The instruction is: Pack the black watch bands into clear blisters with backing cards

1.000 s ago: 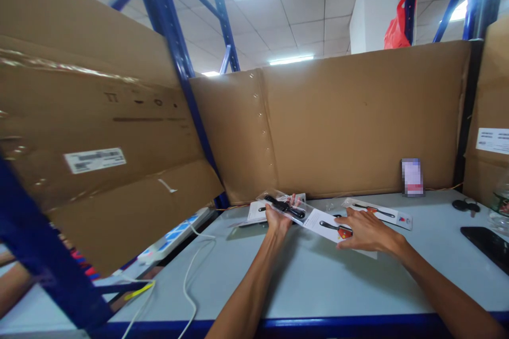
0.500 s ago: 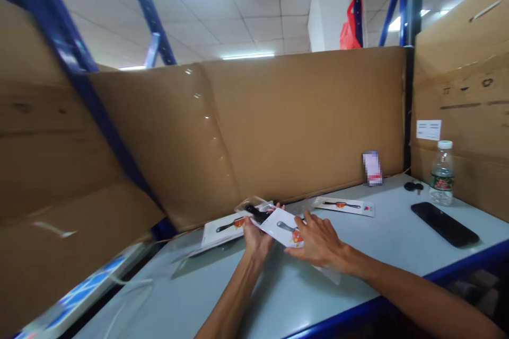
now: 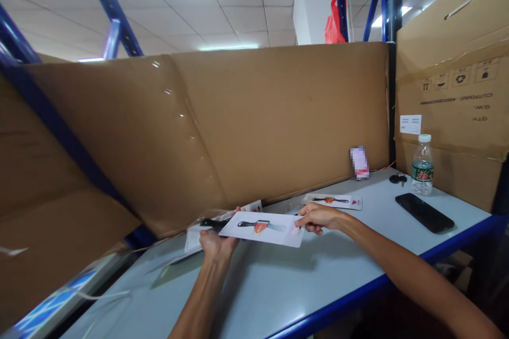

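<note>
My right hand (image 3: pixel 318 218) pinches the right end of a white printed card (image 3: pixel 246 234), which carries a picture of a black-handled utensil with red and orange food. My left hand (image 3: pixel 218 243) is closed around a black-handled utensil (image 3: pixel 212 222) at the card's left end. The utensil's other end is hidden behind the card. Clear plastic surrounds the handle. Behind my left hand, a stack of similar white cards or packs (image 3: pixel 192 239) lies on the table. Another white pack (image 3: pixel 350 202) with the same picture lies beyond my right hand.
On the grey tabletop (image 3: pixel 358 249), a black phone (image 3: pixel 424 213), a water bottle (image 3: pixel 422 169) and keys (image 3: pixel 398 178) sit at the right. A blurred upright phone-like object (image 3: pixel 359 163) leans on the cardboard wall (image 3: pixel 278 116). Blue rack posts stand at the sides.
The card has swung flatter, and my right hand has shifted from over its face to its right end. My left hand still holds the utensil. The view has turned slightly right.
</note>
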Tool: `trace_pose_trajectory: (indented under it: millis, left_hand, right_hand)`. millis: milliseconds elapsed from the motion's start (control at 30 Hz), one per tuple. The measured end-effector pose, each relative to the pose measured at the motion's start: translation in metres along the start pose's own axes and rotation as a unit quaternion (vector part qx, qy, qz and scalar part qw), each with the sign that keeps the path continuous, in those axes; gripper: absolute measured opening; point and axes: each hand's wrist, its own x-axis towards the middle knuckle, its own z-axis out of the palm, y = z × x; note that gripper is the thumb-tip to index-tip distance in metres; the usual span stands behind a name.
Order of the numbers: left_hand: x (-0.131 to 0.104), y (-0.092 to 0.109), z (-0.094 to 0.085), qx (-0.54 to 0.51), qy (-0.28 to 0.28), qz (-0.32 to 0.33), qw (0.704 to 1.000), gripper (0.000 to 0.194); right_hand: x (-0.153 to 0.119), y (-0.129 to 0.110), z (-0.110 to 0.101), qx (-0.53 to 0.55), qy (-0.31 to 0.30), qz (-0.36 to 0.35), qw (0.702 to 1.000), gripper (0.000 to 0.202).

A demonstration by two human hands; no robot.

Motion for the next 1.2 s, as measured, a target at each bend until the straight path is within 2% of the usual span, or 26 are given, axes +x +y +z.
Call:
trace_pose_trajectory:
  millis: [100, 267, 367, 433, 567, 700, 767, 867, 933, 967, 1100, 1200]
  left_hand:
    - [-0.010, -0.014, 0.008, 0.014, 0.024, 0.012, 1.000, 0.077]
    - [-0.029, -0.048, 0.017, 0.035, -0.032, -0.030, 0.998, 0.059]
    - [-0.033, -0.065, 0.017, 0.030, -0.068, -0.068, 0.995, 0.055]
    - [-0.032, -0.070, 0.016, 0.025, -0.073, -0.085, 0.993, 0.054]
    - [-0.028, -0.066, 0.014, 0.021, -0.073, -0.102, 0.992, 0.055]
    - [-0.030, -0.065, 0.013, 0.044, -0.086, -0.094, 0.991, 0.058]
    - [-0.030, -0.069, 0.013, 0.061, -0.091, -0.089, 0.990, 0.057]
    - [-0.030, -0.072, 0.014, 0.112, -0.089, -0.070, 0.987, 0.036]
    - [-0.031, -0.070, 0.015, 0.171, -0.124, -0.065, 0.975, 0.022]
    - [-0.032, -0.067, 0.015, 0.203, -0.151, -0.065, 0.965, 0.021]
    - [-0.036, -0.058, 0.016, 0.311, -0.236, -0.061, 0.919, 0.032]
    - [-0.037, -0.060, 0.018, 0.337, -0.252, -0.052, 0.906, 0.034]
  right_hand:
    - [0.008, 0.005, 0.014, 0.055, 0.019, 0.012, 0.998, 0.021]
    - [0.019, 0.016, 0.036, 0.156, 0.023, -0.010, 0.987, 0.017]
    - [0.019, 0.016, 0.042, 0.202, -0.007, -0.062, 0.977, 0.028]
    - [0.017, 0.015, 0.043, 0.193, -0.011, -0.087, 0.977, 0.038]
    - [0.017, 0.014, 0.045, 0.114, 0.012, -0.111, 0.987, 0.048]
    - [0.019, 0.020, 0.050, 0.073, 0.011, -0.100, 0.992, 0.045]
    - [0.019, 0.021, 0.051, 0.079, 0.038, -0.091, 0.992, 0.042]
    - [0.018, 0.019, 0.045, 0.079, 0.112, -0.105, 0.985, 0.036]
    - [0.017, 0.017, 0.036, 0.076, 0.156, -0.124, 0.977, 0.033]
    - [0.016, 0.016, 0.031, 0.076, 0.169, -0.130, 0.974, 0.031]
    - [0.016, 0.015, 0.015, 0.075, 0.196, -0.143, 0.967, 0.031]
    - [0.018, 0.016, 0.010, 0.057, 0.201, -0.150, 0.966, 0.035]
